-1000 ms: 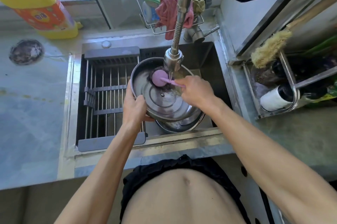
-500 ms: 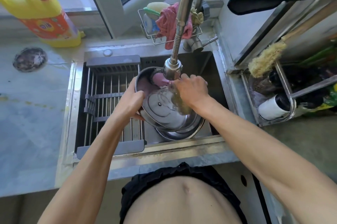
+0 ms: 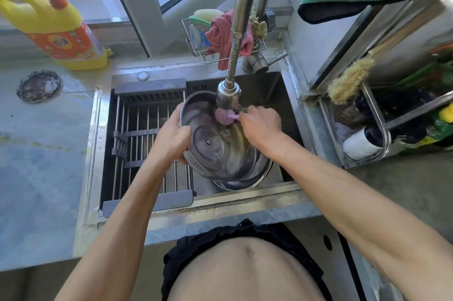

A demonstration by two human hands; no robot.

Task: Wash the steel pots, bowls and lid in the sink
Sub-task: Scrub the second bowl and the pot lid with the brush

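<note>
Two hands are working over the sink: your left hand is gripping the steel lid's left rim with curled fingers, tilting it above a steel bowl lying in the basin. Your right hand is pinching a pink scrubber against the lid's upper part, just under the faucet head. Beyond, a wire caddy is holding cloths.
</note>
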